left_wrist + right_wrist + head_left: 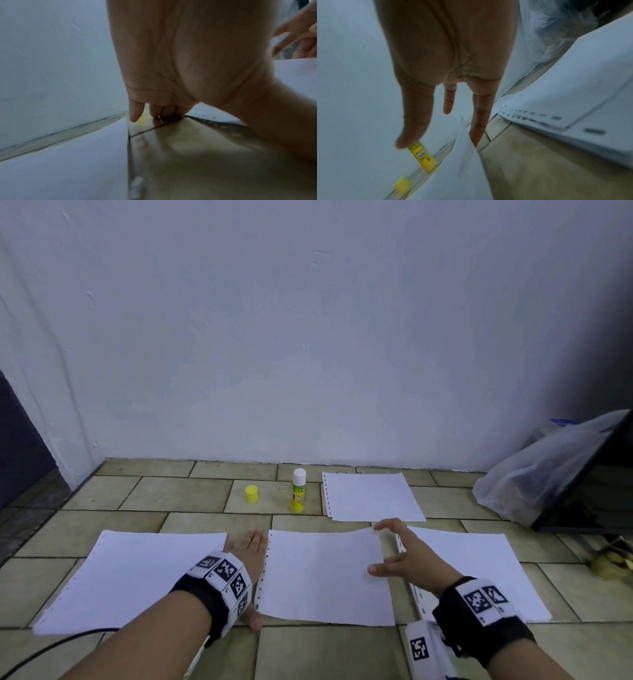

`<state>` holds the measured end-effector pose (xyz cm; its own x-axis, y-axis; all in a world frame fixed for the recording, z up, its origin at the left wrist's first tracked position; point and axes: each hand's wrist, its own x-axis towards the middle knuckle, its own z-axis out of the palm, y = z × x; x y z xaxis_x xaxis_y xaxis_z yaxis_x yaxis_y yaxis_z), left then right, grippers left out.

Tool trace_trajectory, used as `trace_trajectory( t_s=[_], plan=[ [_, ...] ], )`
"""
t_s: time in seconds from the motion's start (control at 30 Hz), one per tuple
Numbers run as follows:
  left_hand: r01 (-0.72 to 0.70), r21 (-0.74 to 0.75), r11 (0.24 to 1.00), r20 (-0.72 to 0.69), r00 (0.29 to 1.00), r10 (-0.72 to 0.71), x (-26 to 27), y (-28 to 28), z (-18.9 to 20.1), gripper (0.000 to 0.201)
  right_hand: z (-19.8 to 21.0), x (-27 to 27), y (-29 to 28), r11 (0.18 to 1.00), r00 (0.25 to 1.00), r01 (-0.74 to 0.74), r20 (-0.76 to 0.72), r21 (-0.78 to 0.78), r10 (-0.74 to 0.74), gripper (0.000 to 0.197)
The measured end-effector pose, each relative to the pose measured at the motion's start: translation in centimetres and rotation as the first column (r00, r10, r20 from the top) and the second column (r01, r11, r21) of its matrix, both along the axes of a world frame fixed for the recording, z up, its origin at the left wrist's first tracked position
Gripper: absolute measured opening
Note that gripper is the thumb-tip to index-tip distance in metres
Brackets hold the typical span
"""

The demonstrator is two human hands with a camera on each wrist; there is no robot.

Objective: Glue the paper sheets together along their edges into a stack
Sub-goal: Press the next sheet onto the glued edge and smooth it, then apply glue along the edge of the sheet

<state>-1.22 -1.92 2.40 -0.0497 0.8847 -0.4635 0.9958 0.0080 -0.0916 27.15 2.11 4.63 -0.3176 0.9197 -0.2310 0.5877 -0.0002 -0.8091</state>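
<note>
Several white sheets with punched edges lie on the tiled floor: a left sheet (137, 577), a middle sheet (325, 577), a right pile (479, 570) and a far sheet (370, 496). My left hand (253, 546) lies flat on the tiles between the left and middle sheets, thumb by the middle sheet's near corner. My right hand (394, 549) hovers, fingers spread, at the middle sheet's right edge (458, 169), which curls up against the fingers (479, 121). An uncapped yellow glue stick (298, 491) stands near the wall, its yellow cap (251, 494) to its left.
A white wall runs along the back. A clear plastic bag (541, 470) and a leaning dark panel (589, 491) fill the right corner. A black cable (51, 648) crosses the floor at near left. A dark opening is at far left.
</note>
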Motion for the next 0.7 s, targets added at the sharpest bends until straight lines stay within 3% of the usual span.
trace_trajectory(
  t_s=[0.07, 0.13, 0.2, 0.27, 0.37, 0.4, 0.5, 0.53, 0.7],
  plan=[
    [0.011, -0.018, 1.000, -0.013, 1.000, -0.012, 0.3, 0.1, 0.2, 0.073, -0.5, -0.1, -0.6, 0.997, 0.995, 0.080, -0.067, -0.010, -0.080, 0.042],
    [0.056, -0.053, 0.997, -0.061, 0.996, -0.059, 0.6, 0.0, 0.9, 0.067, -0.9, -0.2, -1.2, 0.990, 0.977, 0.114, -0.173, -0.087, -0.128, 0.027],
    [0.100, -0.089, 0.991, -0.071, 0.992, -0.107, 0.4, -0.2, 1.3, 0.094, -1.2, -0.4, -1.9, 0.982, 0.976, 0.050, -0.200, -0.180, -0.086, 0.020],
    [0.119, -0.121, 0.986, -0.040, 0.991, -0.124, 0.0, 0.0, 0.9, 0.130, -1.6, -0.7, -2.3, 0.980, 0.992, -0.037, -0.124, -0.194, 0.013, 0.023],
    [0.126, -0.145, 0.981, -0.090, 0.986, -0.140, 0.1, -0.1, 0.9, 0.136, -2.2, -0.6, -2.3, 0.993, 0.999, -0.052, 0.006, -0.108, 0.053, 0.034],
    [0.123, -0.150, 0.981, -0.110, 0.984, -0.140, 0.3, 0.0, 0.9, 0.128, -2.4, -0.5, -2.2, 0.996, 0.999, -0.032, 0.022, -0.085, 0.034, 0.036],
    [0.040, -0.107, 0.993, -0.056, 0.997, -0.047, 0.4, 0.6, 0.2, 0.066, -2.4, 0.0, -2.1, 0.999, 0.999, -0.008, 0.042, -0.037, 0.010, 0.041],
    [0.032, -0.088, 0.996, -0.054, 0.998, -0.037, 0.3, 0.8, 0.0, 0.057, -2.3, 0.3, -2.1, 1.000, 0.999, -0.004, 0.041, -0.026, 0.006, 0.043],
    [-0.023, -0.092, 0.996, -0.043, 0.999, 0.019, 0.2, 1.3, -0.7, 0.053, -0.3, 2.2, -2.2, 1.000, 0.994, 0.018, -0.110, 0.011, -0.016, 0.046]
  ],
)
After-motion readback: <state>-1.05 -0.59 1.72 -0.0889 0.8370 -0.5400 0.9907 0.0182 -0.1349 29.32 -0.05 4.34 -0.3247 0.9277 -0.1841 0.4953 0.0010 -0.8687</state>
